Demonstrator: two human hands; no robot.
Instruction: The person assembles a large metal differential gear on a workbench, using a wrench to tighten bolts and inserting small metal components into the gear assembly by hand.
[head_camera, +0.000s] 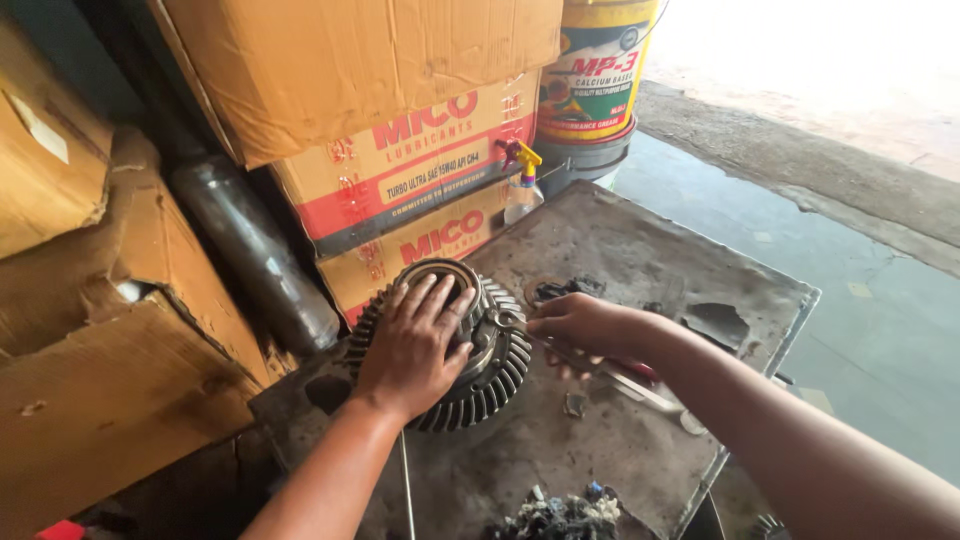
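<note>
Left hand (412, 345) lies flat, fingers spread, on the ring gear (480, 370).

The left arm is coming in from the bottom, near 6 o'clock, and pointing up toward 12 o'clock. The left hand (412, 345) is lying flat, palm down, with its fingers (432, 298) spread a little and pointing to 1 o'clock. The wrist is bending just a bit.

The right arm is reaching in from 4 o'clock, big and close at the corner, and pointing toward 10 o'clock. The right hand (585, 328) is curling shut, knuckles up, with the fingers tucked under. Its fingertips are nearly touching the left hand's thumb side. Both arms are bare.
</note>
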